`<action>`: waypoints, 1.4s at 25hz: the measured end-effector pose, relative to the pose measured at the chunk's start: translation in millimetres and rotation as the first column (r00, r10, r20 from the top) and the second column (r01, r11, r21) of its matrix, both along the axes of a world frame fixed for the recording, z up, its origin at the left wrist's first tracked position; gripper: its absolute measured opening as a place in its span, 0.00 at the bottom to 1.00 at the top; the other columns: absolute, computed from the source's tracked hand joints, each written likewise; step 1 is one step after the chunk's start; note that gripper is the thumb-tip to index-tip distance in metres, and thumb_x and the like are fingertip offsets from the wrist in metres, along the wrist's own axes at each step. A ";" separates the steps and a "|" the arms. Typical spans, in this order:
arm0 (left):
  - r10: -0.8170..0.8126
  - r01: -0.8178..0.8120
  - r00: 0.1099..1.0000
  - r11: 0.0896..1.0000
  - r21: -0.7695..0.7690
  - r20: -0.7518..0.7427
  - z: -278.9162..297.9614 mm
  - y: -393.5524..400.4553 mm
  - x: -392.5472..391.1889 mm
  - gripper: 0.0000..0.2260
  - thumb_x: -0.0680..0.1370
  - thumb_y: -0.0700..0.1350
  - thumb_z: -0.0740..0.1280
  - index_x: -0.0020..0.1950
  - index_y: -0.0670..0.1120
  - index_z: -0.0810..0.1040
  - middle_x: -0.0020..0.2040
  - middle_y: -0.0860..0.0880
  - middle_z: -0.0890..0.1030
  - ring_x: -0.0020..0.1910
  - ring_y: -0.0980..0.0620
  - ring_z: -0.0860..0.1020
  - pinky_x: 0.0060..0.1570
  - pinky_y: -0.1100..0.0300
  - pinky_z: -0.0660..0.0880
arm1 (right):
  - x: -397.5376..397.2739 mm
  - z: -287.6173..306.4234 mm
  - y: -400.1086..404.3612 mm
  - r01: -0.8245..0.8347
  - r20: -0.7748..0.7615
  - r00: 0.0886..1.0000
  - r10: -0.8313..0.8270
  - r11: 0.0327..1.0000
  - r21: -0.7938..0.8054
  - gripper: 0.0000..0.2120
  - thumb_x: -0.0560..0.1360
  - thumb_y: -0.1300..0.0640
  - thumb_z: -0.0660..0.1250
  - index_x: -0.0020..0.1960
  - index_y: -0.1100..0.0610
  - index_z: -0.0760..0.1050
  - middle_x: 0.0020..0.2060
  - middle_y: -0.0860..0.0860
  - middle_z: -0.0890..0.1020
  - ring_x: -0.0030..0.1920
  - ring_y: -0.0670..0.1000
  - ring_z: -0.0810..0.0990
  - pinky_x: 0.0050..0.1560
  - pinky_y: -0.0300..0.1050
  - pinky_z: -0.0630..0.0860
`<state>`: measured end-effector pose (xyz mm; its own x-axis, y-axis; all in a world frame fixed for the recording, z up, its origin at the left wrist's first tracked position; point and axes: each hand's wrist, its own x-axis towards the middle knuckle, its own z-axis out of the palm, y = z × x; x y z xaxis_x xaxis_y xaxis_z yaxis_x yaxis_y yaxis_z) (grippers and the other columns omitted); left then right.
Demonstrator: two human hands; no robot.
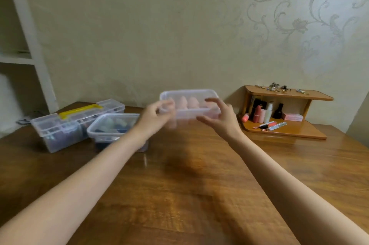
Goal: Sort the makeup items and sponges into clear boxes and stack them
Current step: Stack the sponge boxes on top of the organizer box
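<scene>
Head view looks down on a wooden table [199, 195] set against a patterned wall. At its left rear sits a long clear case with a yellow handle [79, 114], and just beside it, nearer the middle, a lidded clear box [111, 127] holding dark and pale items too blurred to name. At the right rear stands a small wooden shelf [287, 113] with bottles and lipsticks on its lower level and small metal trinkets on top. Above the table's middle, both bare arms reach forward and carry a clear box [189, 105] in the air, with pink sponges [188, 102] standing inside it. Left hand [157, 114] pinches the box's left end between thumb and curled fingers. Right hand [217, 117] grasps the right end, fingers curved over the rim, thumb underneath.
</scene>
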<state>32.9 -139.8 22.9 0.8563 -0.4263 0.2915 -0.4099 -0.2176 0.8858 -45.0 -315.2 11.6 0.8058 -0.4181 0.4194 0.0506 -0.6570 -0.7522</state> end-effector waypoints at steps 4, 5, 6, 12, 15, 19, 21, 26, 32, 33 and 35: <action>0.247 -0.242 0.969 0.957 -0.164 0.016 23.5 71.3 36.4 0.10 0.77 0.50 0.65 0.58 0.53 0.75 0.54 0.49 0.75 0.51 0.51 0.74 0.48 0.60 0.71 | 44.0 22.3 84.7 -0.135 0.049 0.990 0.136 0.991 -0.016 0.24 0.71 0.51 0.71 0.65 0.49 0.70 0.54 0.53 0.67 0.53 0.57 0.75 0.62 0.47 0.73; 0.273 -0.271 0.962 0.952 -0.145 -0.002 19.7 89.5 46.0 0.12 0.78 0.50 0.65 0.60 0.53 0.74 0.56 0.48 0.75 0.53 0.49 0.74 0.51 0.57 0.72 | 54.1 18.8 103.0 -0.180 0.006 0.984 0.180 0.984 -0.007 0.23 0.72 0.51 0.70 0.66 0.49 0.70 0.55 0.54 0.67 0.54 0.57 0.74 0.62 0.48 0.72; 0.286 -0.287 0.958 0.952 -0.105 -0.025 13.0 105.3 55.6 0.14 0.78 0.49 0.64 0.63 0.52 0.73 0.58 0.47 0.75 0.56 0.47 0.75 0.54 0.55 0.73 | 62.2 11.7 115.9 -0.217 -0.034 0.975 0.218 0.976 0.010 0.23 0.73 0.51 0.69 0.67 0.49 0.68 0.57 0.56 0.68 0.55 0.57 0.73 0.62 0.48 0.72; 0.220 -0.349 0.879 0.902 -0.254 -0.424 -17.5 136.2 70.5 0.25 0.78 0.57 0.60 0.73 0.50 0.62 0.72 0.45 0.67 0.67 0.47 0.68 0.65 0.49 0.65 | 84.5 -22.0 129.3 -0.154 -0.075 0.971 0.225 0.838 0.524 0.43 0.71 0.37 0.65 0.76 0.51 0.49 0.74 0.57 0.58 0.72 0.59 0.62 0.70 0.59 0.64; 0.099 -0.278 0.805 0.934 -0.225 -0.586 -23.7 133.8 63.8 0.32 0.77 0.63 0.55 0.77 0.50 0.53 0.76 0.43 0.60 0.74 0.40 0.59 0.72 0.38 0.53 | 88.4 -29.3 135.9 -0.185 -0.092 0.928 0.361 0.661 0.727 0.37 0.73 0.32 0.56 0.75 0.49 0.53 0.71 0.53 0.66 0.67 0.57 0.69 0.65 0.58 0.68; -0.031 -0.159 0.835 0.942 -0.294 -0.550 -5.1 132.3 66.1 0.29 0.78 0.62 0.54 0.76 0.51 0.57 0.73 0.42 0.66 0.71 0.39 0.65 0.67 0.39 0.62 | 100.1 -13.3 144.4 -0.153 0.003 0.980 0.197 0.751 0.642 0.36 0.72 0.30 0.50 0.71 0.53 0.62 0.63 0.54 0.74 0.59 0.54 0.74 0.59 0.52 0.71; -0.059 -0.138 0.875 0.921 -0.363 -0.481 14.7 132.1 73.4 0.27 0.78 0.62 0.53 0.73 0.50 0.62 0.66 0.44 0.72 0.65 0.42 0.71 0.60 0.45 0.68 | 118.4 9.5 145.7 -0.158 0.057 0.986 0.154 0.783 0.602 0.39 0.68 0.28 0.49 0.69 0.52 0.66 0.61 0.56 0.76 0.58 0.57 0.76 0.59 0.57 0.73; 0.193 -0.320 0.907 0.893 -0.317 -0.374 45.0 159.7 116.0 0.29 0.78 0.64 0.49 0.75 0.51 0.58 0.74 0.44 0.64 0.70 0.40 0.66 0.68 0.41 0.64 | 183.6 63.7 171.5 -0.315 0.073 0.936 0.344 0.728 0.608 0.27 0.79 0.39 0.46 0.62 0.58 0.70 0.51 0.55 0.77 0.49 0.53 0.74 0.43 0.46 0.72; 0.410 -0.476 0.845 0.869 -0.133 -0.344 13.9 191.1 142.4 0.26 0.80 0.61 0.49 0.76 0.54 0.55 0.77 0.47 0.57 0.73 0.41 0.62 0.70 0.44 0.61 | 251.2 39.6 168.2 -0.351 0.060 0.881 0.469 0.564 0.747 0.29 0.78 0.37 0.46 0.64 0.56 0.70 0.54 0.57 0.77 0.54 0.54 0.76 0.59 0.49 0.73; 0.503 -0.549 0.806 0.833 -0.076 -0.312 7.2 198.2 148.7 0.25 0.81 0.59 0.50 0.76 0.53 0.56 0.77 0.48 0.59 0.73 0.43 0.62 0.70 0.46 0.60 | 257.2 32.3 160.8 -0.324 0.058 0.893 0.446 0.548 0.771 0.30 0.79 0.37 0.45 0.70 0.56 0.65 0.63 0.58 0.73 0.64 0.57 0.73 0.67 0.54 0.68; 0.624 -0.649 0.704 0.759 0.050 -0.340 -9.3 206.7 156.1 0.23 0.81 0.53 0.54 0.75 0.48 0.59 0.74 0.46 0.64 0.71 0.44 0.64 0.67 0.48 0.62 | 263.7 11.6 153.5 -0.241 -0.045 0.914 0.402 0.631 0.738 0.29 0.80 0.40 0.43 0.75 0.55 0.58 0.74 0.57 0.62 0.74 0.58 0.61 0.74 0.55 0.57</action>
